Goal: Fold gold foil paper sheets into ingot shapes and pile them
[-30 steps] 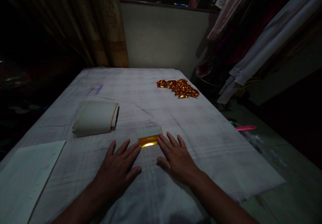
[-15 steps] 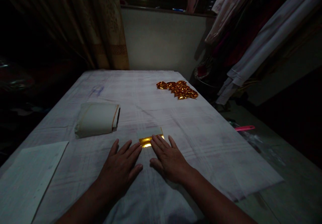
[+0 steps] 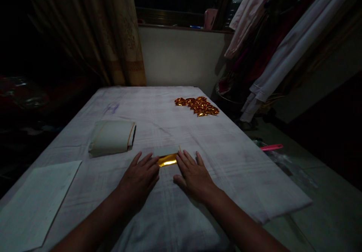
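Observation:
A small sheet of gold foil paper (image 3: 167, 160) lies on the cloth-covered table between my hands. Its near strip shows shiny gold, while the part behind looks pale. My left hand (image 3: 140, 173) rests at the left end of the strip, fingers stretched out and fingertips touching it. On the other end lie the outstretched fingers of my right hand (image 3: 194, 174), its thumb apart from them. Both hands are flat and grip nothing. Farther back on the right sits a pile of shiny gold-orange folded foil pieces (image 3: 202, 106).
A pale folded bundle (image 3: 111, 139) lies to the left, and a white sheet (image 3: 39, 203) covers the near left of the table (image 3: 152, 112). Clothes (image 3: 277, 56) hang beyond the right edge. Below them, a pink handle (image 3: 271, 147) shows near the floor.
My right hand has slid to the right along the foil strip, uncovering more gold between my hands. The left fingertips now overlap the strip's left end. The whole view has tilted slightly.

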A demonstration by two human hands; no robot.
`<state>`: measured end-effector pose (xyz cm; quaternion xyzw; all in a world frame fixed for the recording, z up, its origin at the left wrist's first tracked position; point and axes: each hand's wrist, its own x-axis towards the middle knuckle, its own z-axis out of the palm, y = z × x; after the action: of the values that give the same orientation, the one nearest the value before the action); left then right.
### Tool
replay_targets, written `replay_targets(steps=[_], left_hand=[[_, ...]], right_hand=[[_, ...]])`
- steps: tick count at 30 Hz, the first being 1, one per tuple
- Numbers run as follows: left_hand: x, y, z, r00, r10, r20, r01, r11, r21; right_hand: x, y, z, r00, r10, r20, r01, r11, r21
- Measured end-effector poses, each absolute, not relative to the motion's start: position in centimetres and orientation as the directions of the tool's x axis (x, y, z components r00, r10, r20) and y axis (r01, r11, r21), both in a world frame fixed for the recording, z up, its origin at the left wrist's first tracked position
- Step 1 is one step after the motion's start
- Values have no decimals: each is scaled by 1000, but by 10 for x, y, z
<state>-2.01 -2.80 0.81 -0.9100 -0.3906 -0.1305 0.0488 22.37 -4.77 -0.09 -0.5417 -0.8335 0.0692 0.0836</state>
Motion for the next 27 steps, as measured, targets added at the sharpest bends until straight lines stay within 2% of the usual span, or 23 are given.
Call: replay_targets(steps=[7,14,20,27], left_hand=[[-19,-29,5,649,716,258,737,-676,21],[-23,-27,12,652,730,208,739,-672,43],[-19,-16,15,634,727,263,737,-671,79],[-11,-5,12,715,603,354,647,-762,-9]], right_hand=[[194,-55,4,-536,840,82,800,537,-268],[226,-57,4,-408,912,51,878,407,-254],[243,-56,0,-352,934,60,904,356,-237],[229,-50,2,-340,911,232,884,394,-253]])
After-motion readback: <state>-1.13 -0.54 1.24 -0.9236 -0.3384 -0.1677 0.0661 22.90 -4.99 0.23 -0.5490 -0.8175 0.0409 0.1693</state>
